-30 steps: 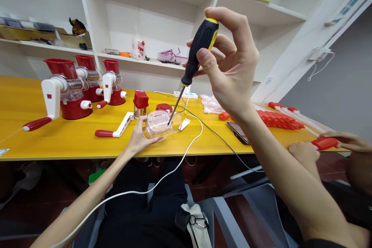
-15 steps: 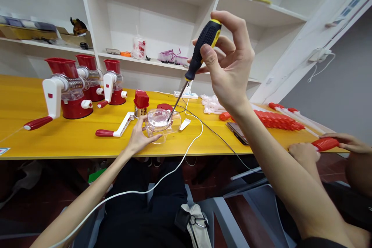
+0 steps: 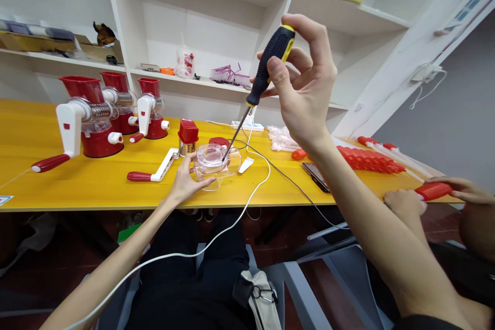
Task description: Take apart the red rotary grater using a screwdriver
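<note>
My right hand (image 3: pixel 305 82) grips a black and yellow screwdriver (image 3: pixel 270 64) by its handle, with the shaft slanting down to the left. Its tip meets, or nearly meets, the clear plastic housing (image 3: pixel 211 157) lying on the table. Thumb and fingers of my left hand (image 3: pixel 187 180) are wrapped around the left side of that housing. Just left of it lies a white crank handle (image 3: pixel 166 165) with a red grip. Behind stands a red hopper piece (image 3: pixel 188 131) on a metal grater drum (image 3: pixel 187 149). A small white plastic piece (image 3: pixel 246 165) rests to the right.
Several red rotary graters (image 3: pixel 102 136) stand at the left of the yellow table (image 3: pixel 23 180). A white cable (image 3: pixel 257 193) crosses the front edge. Right lie a phone (image 3: pixel 315 175) and red ribbed parts (image 3: pixel 367 160). A co-worker's hands (image 3: pixel 406 203) hold another red part.
Almost nothing differs. Both hands, the screwdriver and the clear housing keep their places, apart from a very slight shift of the view.
</note>
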Available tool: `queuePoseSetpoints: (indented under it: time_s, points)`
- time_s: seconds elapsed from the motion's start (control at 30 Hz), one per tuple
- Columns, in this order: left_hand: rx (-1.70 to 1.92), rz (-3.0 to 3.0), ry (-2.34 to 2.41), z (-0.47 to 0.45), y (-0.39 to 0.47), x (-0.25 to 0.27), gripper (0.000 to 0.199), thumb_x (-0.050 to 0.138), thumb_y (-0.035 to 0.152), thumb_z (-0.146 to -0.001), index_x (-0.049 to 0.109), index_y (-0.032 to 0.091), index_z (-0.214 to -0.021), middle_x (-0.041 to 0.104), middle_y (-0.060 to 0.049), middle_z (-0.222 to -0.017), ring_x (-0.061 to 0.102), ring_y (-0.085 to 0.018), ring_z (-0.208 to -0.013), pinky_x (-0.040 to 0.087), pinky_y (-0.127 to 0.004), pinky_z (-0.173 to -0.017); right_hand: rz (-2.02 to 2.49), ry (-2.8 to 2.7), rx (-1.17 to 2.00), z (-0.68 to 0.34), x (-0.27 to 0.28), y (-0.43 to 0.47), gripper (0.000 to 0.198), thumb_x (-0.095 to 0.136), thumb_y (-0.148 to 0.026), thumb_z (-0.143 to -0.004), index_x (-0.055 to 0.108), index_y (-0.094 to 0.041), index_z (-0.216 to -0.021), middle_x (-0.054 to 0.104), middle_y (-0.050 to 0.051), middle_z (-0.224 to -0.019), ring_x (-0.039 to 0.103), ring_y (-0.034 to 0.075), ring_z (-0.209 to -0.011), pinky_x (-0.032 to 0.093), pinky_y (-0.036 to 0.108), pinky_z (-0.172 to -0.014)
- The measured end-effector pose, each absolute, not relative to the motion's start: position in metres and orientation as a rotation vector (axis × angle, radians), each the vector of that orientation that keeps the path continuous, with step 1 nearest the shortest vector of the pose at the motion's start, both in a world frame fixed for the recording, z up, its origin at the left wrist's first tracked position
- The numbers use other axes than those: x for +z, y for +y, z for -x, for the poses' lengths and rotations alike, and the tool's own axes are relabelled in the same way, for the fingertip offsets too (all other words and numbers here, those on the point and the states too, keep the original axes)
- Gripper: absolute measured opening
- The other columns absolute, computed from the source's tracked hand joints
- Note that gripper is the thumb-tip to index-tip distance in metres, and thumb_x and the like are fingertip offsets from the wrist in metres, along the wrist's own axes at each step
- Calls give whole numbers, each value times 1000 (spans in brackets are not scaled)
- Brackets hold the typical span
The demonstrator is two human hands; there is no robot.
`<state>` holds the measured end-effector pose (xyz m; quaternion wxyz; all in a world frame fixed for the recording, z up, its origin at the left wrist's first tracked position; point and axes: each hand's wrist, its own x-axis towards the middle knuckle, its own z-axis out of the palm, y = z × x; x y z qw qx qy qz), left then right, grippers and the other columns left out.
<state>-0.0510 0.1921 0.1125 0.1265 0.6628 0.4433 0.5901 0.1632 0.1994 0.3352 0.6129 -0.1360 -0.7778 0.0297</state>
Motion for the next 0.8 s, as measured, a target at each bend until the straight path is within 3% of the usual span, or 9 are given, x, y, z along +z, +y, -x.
queuePoseSetpoints:
  time_s: [0.4,0.8]
  points:
    - [1718,-1922,1289,50,192,114,66,84,45,-67,50,22,-119,64,-9,-120,67,-25,-106,60,-41,-88,286,-1777,119,-163,336,201,53,53,-65,-91,43,-31,-132,68,2,-101,71,14,-78,62,25,-62]
    - [1720,-1922,1284,51,193,113,67,83,48,-67,51,21,-119,64,-9,-120,67,-26,-108,61,-40,-87,310,-1761,169,-163,336,199,55,57,-64,-89,44,-32,-132,69,2,-97,71,16,-87,63,25,-64]
